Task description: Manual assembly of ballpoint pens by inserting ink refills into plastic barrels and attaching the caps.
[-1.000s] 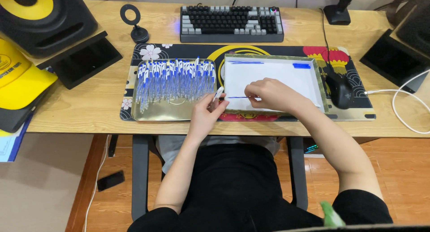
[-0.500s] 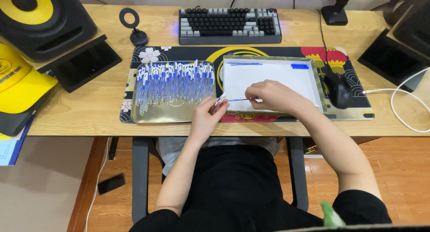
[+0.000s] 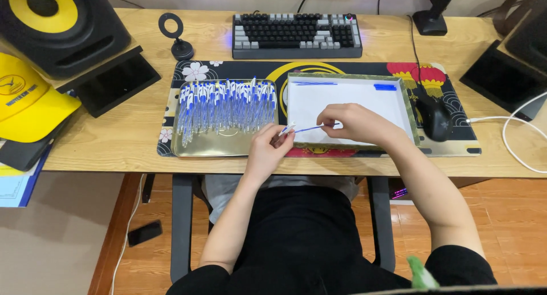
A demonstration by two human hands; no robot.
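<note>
My left hand (image 3: 269, 150) pinches the white and blue barrel of a pen (image 3: 286, 129) at the near edge of the desk mat. My right hand (image 3: 354, 122) grips a thin blue refill (image 3: 310, 128) whose tip meets that barrel. Both hands hover over the near left corner of a white-lined tray (image 3: 408, 110), which also holds a loose blue refill (image 3: 315, 84) and a blue cap (image 3: 385, 87) at its far side. Left of it, a gold tray (image 3: 200, 150) carries several blue and white pens (image 3: 225, 104) in a row.
A patterned desk mat (image 3: 228, 69) lies under both trays. A keyboard (image 3: 296, 35) sits behind, a black mouse (image 3: 436, 119) at the right, a white cable (image 3: 513, 147) beyond it. A speaker (image 3: 60, 27), a yellow cap (image 3: 28, 101) and a black stand (image 3: 117, 81) crowd the left.
The hands stay together at the tray's near left corner. The refill and barrel shifted slightly; little else moved.
</note>
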